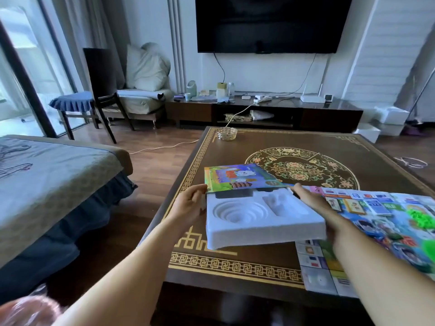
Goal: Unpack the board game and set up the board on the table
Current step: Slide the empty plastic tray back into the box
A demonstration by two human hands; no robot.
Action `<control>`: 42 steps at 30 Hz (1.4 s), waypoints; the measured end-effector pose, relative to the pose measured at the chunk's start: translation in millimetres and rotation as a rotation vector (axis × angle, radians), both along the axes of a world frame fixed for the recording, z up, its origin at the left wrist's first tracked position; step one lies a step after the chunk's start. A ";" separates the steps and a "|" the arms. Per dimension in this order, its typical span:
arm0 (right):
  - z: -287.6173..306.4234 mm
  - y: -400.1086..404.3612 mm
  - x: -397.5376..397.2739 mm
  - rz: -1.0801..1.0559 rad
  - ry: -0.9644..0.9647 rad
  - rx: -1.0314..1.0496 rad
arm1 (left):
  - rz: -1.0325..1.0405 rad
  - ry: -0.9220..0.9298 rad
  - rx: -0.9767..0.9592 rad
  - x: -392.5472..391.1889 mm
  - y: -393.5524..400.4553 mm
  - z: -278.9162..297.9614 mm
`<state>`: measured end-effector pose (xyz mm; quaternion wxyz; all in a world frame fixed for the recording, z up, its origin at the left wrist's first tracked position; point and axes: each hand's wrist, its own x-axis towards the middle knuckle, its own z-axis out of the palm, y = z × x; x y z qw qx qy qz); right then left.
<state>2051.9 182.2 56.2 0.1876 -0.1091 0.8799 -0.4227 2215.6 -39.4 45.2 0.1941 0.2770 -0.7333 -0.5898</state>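
Both hands, left [188,205] and right [306,196], grip the white moulded foam tray [261,222] by its sides, above the dark patterned tabletop [235,262]. Colourful cartoon box lid [240,176] just behind it. Unfolded colourful game board [381,222] lies flat at right.

A lived-in home living room.

A large black flat-screen television [270,22] hangs on the white wall above a low dark wooden media cabinet [263,111] cluttered with bottles and a white router [312,98]; a dark ornate gold-patterned coffee table [259,147], grey-covered sofa [54,182], dark wooden chair [103,90] and wood-plank floor [153,147] surround it.
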 end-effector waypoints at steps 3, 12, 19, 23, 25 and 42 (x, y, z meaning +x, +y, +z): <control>9.7 9.3 17.0 0.027 -0.004 -0.200 | -0.100 0.047 0.095 12.8 -3.6 11.2; 40.3 -7.0 25.7 -0.231 -0.071 -0.667 | -0.097 0.136 -0.283 13.2 10.3 64.6; 67.2 -21.8 47.2 -0.196 0.377 -0.583 | 0.059 0.186 -0.423 2.0 12.1 87.9; 81.3 -31.0 57.8 -0.280 0.623 -0.553 | 0.103 0.238 -0.394 0.1 13.8 96.8; 84.3 -38.1 56.4 -0.280 0.733 -0.557 | 0.138 0.260 -0.456 -2.5 17.5 99.4; 102.3 -43.9 31.2 -0.148 0.906 -0.202 | 0.150 0.005 -0.808 -13.8 11.7 117.1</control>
